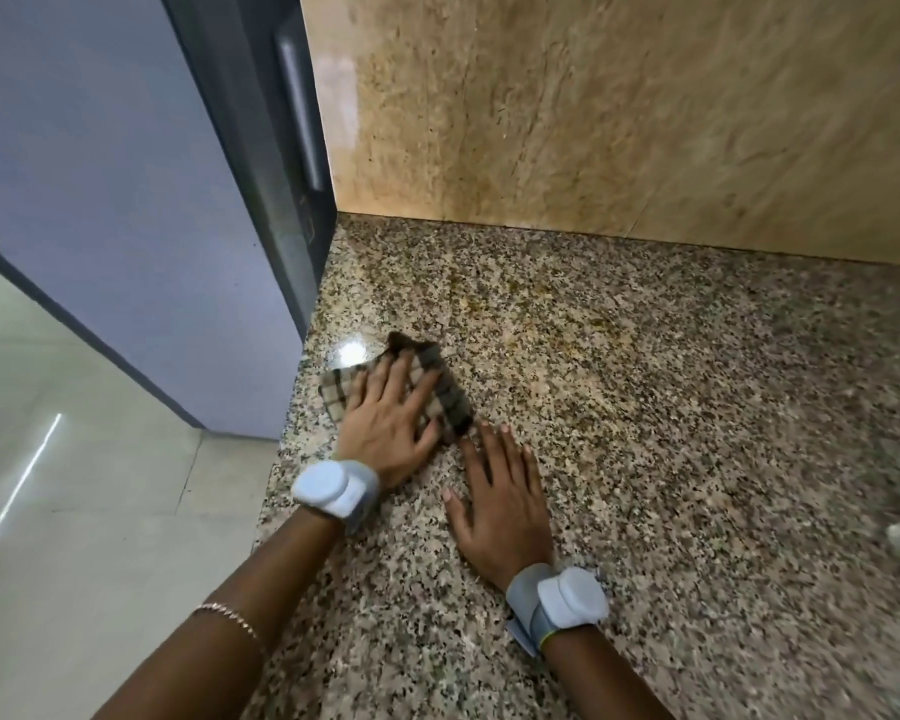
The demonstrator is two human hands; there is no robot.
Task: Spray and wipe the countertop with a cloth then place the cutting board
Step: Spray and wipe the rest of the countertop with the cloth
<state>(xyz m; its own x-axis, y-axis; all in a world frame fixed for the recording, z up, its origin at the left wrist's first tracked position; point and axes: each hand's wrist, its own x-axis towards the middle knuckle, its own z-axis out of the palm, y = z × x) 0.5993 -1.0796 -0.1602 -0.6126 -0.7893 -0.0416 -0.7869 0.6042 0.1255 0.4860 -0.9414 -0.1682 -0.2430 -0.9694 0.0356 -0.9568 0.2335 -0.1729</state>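
The left hand lies flat with fingers spread, pressing the checked cloth onto the countertop by its left edge. The right hand rests flat and relaxed on bare stone, holding nothing, just near and right of the cloth. Most of the counter stretches right and far from the cloth, so the wiping stroke probably goes that way, led by the left hand. The cutting board is not in view.

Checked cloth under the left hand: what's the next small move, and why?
Probably slide the checked cloth away toward the wall: the left hand presses it flat near the left edge of the granite countertop, and yellowish smears show on the stone beyond it.
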